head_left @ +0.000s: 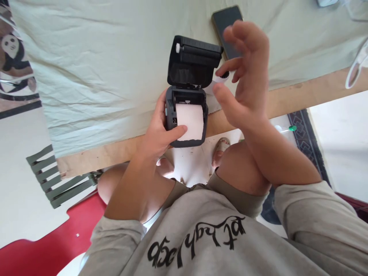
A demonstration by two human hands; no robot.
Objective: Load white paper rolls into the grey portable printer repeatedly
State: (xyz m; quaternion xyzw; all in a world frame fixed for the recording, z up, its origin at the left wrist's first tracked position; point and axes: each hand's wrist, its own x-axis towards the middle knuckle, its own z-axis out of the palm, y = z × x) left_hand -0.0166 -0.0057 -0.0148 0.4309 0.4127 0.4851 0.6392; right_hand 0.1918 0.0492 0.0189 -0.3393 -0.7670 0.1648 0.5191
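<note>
My left hand (161, 132) is closed around the left side of a small black label printer (186, 143), held over the table's front edge. The printer's lid (191, 71) stands raised on its hinge, with a dark roller across its top. A white paper roll (191, 119) sits inside, and my left thumb presses on it. To the right of the lid, my right hand (244, 76) is raised with its fingers apart and curved, holding nothing. Partly behind those fingers is a small white object with a dark centre (222, 76), perhaps another roll.
A dark phone (227, 28) lies on the pale green tablecloth (100, 69), partly hidden by my right hand. White-framed glasses (356, 65) rest at the right. Below are my knees, a red chair (57, 237) and a green slatted object (60, 176).
</note>
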